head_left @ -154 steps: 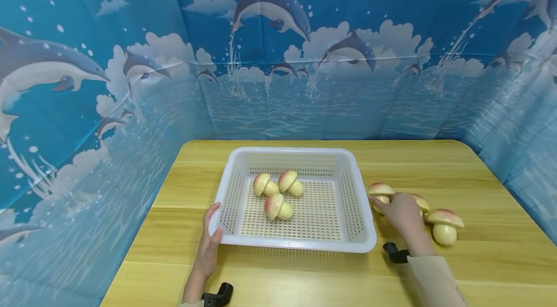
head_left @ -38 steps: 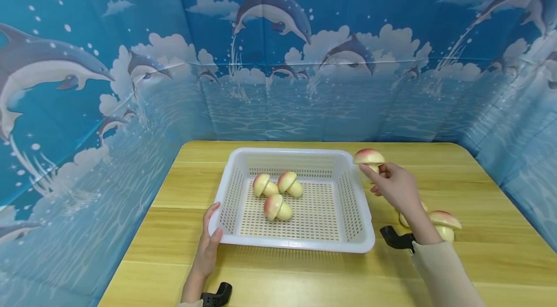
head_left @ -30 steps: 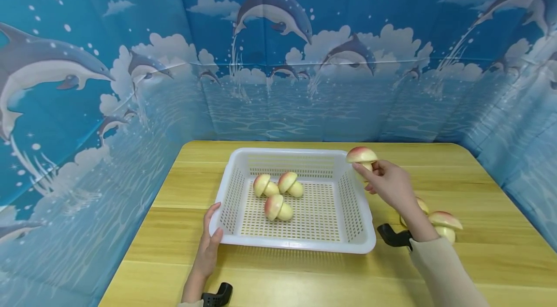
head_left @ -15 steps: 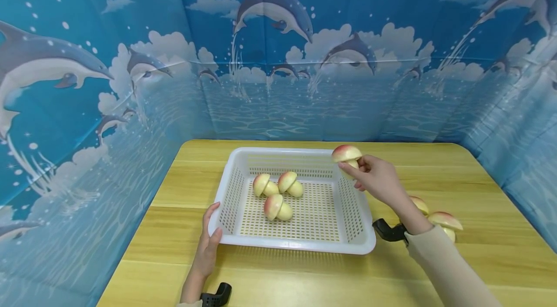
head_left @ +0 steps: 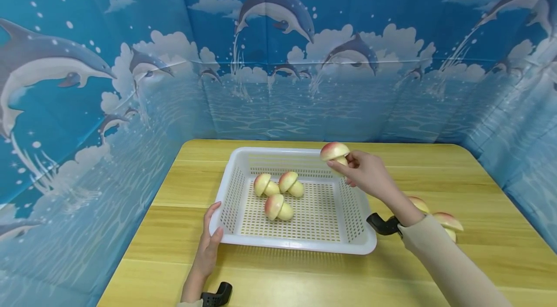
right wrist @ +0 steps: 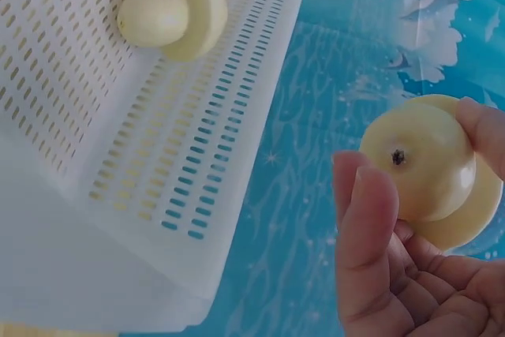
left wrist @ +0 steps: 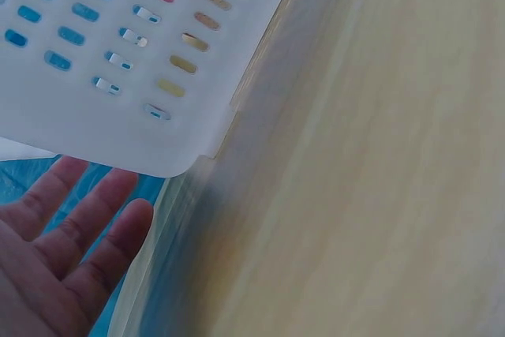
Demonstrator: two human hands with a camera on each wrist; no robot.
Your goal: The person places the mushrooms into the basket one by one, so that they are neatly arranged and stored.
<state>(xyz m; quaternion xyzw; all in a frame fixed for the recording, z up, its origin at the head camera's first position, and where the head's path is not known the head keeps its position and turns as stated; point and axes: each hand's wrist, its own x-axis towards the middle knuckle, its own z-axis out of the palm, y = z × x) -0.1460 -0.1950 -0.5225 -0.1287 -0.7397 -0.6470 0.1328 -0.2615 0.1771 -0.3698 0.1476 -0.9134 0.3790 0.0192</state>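
Observation:
My right hand [head_left: 370, 174] pinches a toy mushroom [head_left: 334, 151] by its stem, red-and-cream cap upward, over the right rear of a white plastic basket [head_left: 289, 244]. From the right wrist view, the stem's round end [right wrist: 422, 159] shows between thumb and fingers. At the basket's left front corner rests my left hand [head_left: 206, 249], its straight fingers [left wrist: 95, 226] against the outside near the rim. Inside lie three similar mushrooms: one rear left [head_left: 262, 184], another beside it [head_left: 288, 182], and one in front [head_left: 274, 207].
Right of the basket, two more mushrooms, a near one [head_left: 448, 221] and a farther one [head_left: 418, 203], stand on the wooden table [head_left: 261, 278], partly hidden by my right forearm. A dolphin-print curtain [head_left: 278, 104] surrounds the table's back and sides.
My right hand has picked a mushroom up from the table on the right and carried it left, past the basket's right rim. The left hand and the basket have stayed put.

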